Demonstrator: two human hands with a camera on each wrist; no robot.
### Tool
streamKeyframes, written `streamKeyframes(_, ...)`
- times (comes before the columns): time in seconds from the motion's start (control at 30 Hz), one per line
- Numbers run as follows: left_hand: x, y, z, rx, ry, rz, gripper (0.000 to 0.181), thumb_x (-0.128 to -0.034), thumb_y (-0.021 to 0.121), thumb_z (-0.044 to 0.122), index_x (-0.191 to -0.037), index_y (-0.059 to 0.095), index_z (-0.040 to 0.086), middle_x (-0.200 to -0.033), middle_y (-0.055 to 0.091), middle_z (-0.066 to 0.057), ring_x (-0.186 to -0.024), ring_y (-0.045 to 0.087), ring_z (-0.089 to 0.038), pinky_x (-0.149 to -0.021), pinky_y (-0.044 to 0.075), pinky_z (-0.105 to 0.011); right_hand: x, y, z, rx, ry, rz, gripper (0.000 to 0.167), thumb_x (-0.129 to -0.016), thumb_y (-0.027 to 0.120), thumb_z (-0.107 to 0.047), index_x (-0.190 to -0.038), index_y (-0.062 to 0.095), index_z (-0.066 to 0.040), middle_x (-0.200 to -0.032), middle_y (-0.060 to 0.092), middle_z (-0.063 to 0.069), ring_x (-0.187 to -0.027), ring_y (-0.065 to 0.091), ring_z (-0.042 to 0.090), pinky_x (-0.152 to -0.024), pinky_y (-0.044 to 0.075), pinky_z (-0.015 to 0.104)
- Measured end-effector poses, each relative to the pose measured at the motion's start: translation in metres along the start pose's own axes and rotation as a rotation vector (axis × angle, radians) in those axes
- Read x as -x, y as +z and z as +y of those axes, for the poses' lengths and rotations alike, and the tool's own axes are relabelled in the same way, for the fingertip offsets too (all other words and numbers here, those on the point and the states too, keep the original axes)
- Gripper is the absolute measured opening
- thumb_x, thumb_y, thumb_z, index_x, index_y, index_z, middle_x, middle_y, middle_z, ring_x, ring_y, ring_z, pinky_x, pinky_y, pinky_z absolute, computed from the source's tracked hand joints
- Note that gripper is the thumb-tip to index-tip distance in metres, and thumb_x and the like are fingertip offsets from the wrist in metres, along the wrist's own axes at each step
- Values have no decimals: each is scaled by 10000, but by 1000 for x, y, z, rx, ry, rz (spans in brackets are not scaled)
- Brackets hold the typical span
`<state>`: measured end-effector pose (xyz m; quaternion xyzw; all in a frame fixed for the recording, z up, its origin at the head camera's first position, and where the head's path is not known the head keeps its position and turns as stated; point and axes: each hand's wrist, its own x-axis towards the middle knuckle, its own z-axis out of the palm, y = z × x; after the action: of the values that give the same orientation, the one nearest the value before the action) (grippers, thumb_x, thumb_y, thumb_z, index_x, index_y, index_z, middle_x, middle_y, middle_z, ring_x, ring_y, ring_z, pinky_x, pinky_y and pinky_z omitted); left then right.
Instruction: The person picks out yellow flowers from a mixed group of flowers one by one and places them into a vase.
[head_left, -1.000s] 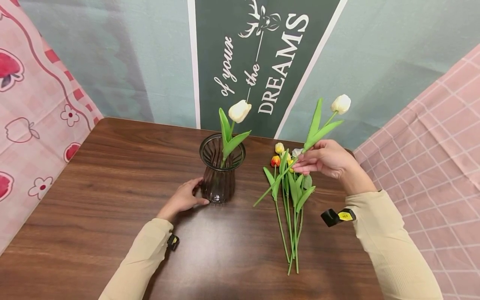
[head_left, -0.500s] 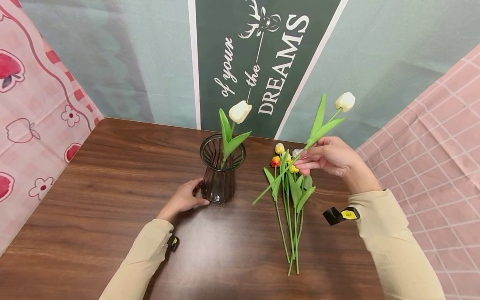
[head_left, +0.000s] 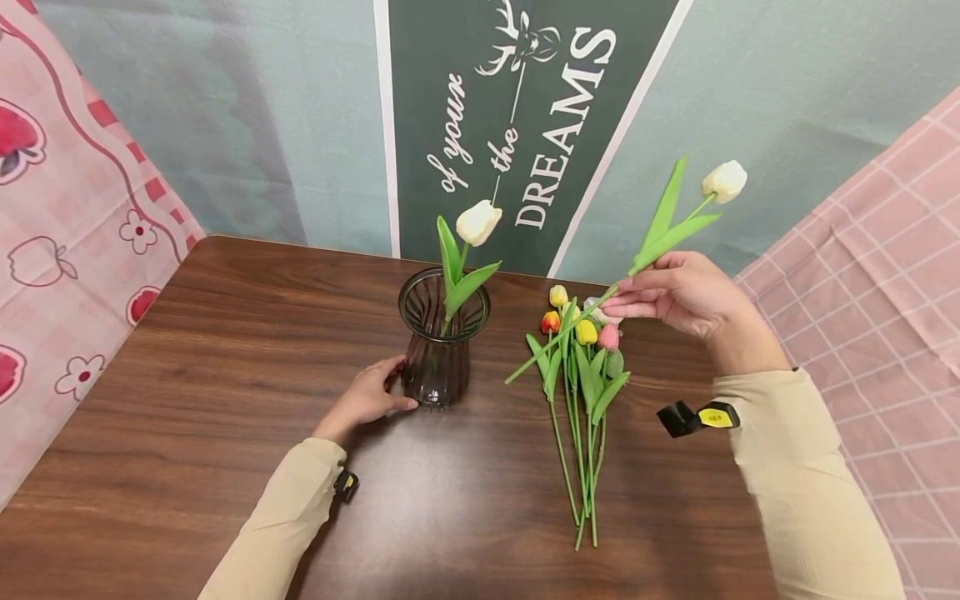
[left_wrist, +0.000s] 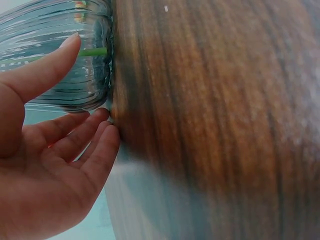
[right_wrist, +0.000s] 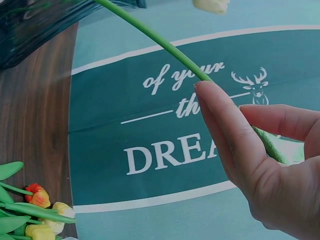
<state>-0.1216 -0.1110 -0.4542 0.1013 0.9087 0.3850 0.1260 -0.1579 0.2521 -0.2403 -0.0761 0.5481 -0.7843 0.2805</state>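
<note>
My left hand [head_left: 369,392] rests on the table at the left of a dark ribbed glass vase [head_left: 437,367], its fingers relaxed beside the base. In the left wrist view, the thumb [left_wrist: 62,60] lies across the glass and a green stem shows inside. One white tulip [head_left: 478,223] stands in the vase, leaning slightly right. With thumb and fingers, my right hand [head_left: 678,296] pinches the stem of another white tulip [head_left: 724,182]. That flower is tilted, its bloom up to the right and its stem end down to the left, above the flowers on the table.
On the brown wooden table [head_left: 187,400], right of the vase, lies a bunch of tulips [head_left: 588,375] with yellow, orange-red and pink blooms, stems toward me. Behind hangs a printed cloth [head_left: 300,125]; pink cloths [head_left: 885,292] border both sides.
My right hand has moved up and right with the white tulip, uncovering the yellow and pink blooms below. My left hand and the vase have stayed in place.
</note>
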Motion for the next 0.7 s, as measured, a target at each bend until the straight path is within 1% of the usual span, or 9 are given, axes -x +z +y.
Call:
streamKeyframes(0.27, 0, 0, -1, 2, 6, 0, 761, -727, 764, 200, -1333, 386, -63, -1308, 441, -258, -1197, 400, -403, -996, 308, -498, 0, 6, -12, 15, -1, 55, 198, -877, 370, 175, -835, 562, 162, -816, 627, 295, -813, 643, 383, -757, 501, 439)
streamKeyframes(0.47, -1, 0, -1, 2, 1, -4, 763, -734, 760, 202, -1342, 377, -55, -1318, 432, -257, -1204, 393, -402, -999, 302, -503, -3, 8, -18, -11, -8, 51, 196, -871, 365, 188, -839, 557, 161, -803, 622, 291, -820, 637, 398, -759, 497, 455)
streamKeyframes(0.6, 0, 0, -1, -2, -2, -7, 764, -735, 760, 202, -1342, 376, -57, -1318, 430, -258, -1203, 393, -402, -1002, 299, -503, -6, 8, -20, -36, 2, 59, 177, -865, 371, 195, -838, 544, 167, -788, 609, 296, -825, 630, 416, -764, 493, 469)
streamKeyframes(0.7, 0, 0, 0, -1, -4, -6, 765, -731, 763, 197, -1341, 378, -57, -1316, 432, -258, -1205, 393, -402, -1004, 297, -500, -8, 7, -21, -50, 9, 50, 177, -867, 367, 197, -839, 539, 170, -787, 604, 301, -830, 626, 423, -774, 488, 475)
